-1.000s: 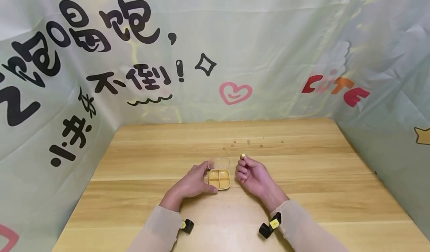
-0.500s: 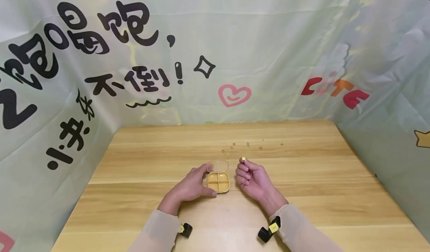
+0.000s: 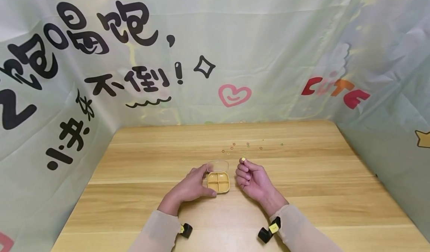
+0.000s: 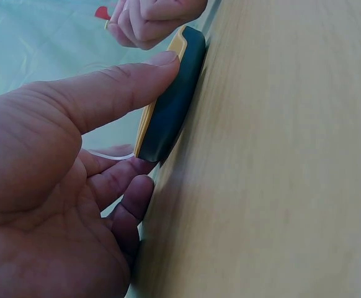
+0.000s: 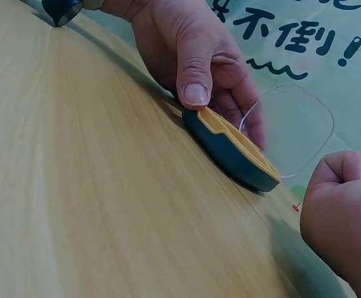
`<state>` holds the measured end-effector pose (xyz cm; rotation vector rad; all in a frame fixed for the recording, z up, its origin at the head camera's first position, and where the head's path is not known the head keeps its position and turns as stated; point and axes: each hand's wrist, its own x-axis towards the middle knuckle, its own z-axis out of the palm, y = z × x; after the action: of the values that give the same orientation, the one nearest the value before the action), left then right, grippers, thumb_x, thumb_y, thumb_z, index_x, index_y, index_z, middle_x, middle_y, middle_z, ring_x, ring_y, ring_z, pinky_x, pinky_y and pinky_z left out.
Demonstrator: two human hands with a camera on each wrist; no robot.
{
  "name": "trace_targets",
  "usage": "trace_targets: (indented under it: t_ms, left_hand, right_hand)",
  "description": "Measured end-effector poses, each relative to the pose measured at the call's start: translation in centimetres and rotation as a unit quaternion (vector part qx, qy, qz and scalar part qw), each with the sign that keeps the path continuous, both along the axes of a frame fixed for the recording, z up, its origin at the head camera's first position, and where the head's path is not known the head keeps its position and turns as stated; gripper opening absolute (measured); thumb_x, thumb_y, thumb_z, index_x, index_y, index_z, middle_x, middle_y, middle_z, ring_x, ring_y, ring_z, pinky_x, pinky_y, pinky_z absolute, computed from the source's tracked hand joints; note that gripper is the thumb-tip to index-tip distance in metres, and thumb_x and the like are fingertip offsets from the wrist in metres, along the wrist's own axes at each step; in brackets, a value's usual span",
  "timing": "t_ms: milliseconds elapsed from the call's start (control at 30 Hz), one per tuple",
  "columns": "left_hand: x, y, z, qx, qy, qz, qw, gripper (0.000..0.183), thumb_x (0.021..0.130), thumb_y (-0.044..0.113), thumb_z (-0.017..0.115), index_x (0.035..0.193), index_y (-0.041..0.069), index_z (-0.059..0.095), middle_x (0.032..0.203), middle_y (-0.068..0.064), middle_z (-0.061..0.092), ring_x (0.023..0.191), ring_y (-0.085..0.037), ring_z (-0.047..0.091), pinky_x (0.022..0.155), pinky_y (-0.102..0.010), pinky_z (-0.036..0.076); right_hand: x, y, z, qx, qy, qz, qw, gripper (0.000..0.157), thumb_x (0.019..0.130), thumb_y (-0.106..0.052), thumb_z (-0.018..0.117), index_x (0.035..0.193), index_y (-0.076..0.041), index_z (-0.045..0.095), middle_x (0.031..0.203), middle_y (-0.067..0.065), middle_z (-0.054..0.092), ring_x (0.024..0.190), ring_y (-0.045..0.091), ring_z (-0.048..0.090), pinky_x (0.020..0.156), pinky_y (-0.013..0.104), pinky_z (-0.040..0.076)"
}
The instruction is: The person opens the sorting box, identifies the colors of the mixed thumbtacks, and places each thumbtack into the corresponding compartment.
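A small pill box [image 3: 218, 182] with a yellow four-part tray, a dark outer shell [image 4: 177, 96] and a raised clear lid [image 5: 329, 118] rests on the table. My left hand [image 3: 190, 184] holds it from the left, thumb on the near rim and fingers at the far side by the lid. To the right of the box my right hand [image 3: 252, 177] is raised with curled fingers. Between its thumb and forefinger it pinches a small yellow piece [image 3: 243, 159], too small to make out fully. The compartments look bare in the head view.
Several tiny coloured rings lie scattered beyond the hands, among them a red ring [image 3: 234, 144] and a green ring [image 3: 282, 144]. The wooden table [image 3: 141, 151] meets a printed cloth backdrop [image 3: 268, 58] at the back and sides.
The head view has tilted slightly, so everything sits a little lower in the picture. Both hands keep their hold and place.
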<state>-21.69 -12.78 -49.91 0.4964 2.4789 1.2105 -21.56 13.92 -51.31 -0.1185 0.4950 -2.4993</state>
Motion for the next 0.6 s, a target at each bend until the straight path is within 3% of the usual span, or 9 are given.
trace_targets:
  t_ms: [600]
  left_hand:
    - [0.09,-0.01,0.05,-0.002,-0.002,0.004,1.0,0.088,0.076,0.035,0.095,0.148,0.012,0.052,0.139,-0.01,0.064,0.129,-0.028,0.047,0.111,-0.057,0.041]
  right_hand:
    - [-0.01,-0.09,-0.03,0.011,0.008,-0.001,1.0,0.037,0.117,-0.023,0.025,0.101,-0.013,0.057,0.077,-0.008,0.049,0.067,0.005,0.016,0.059,0.019,0.014]
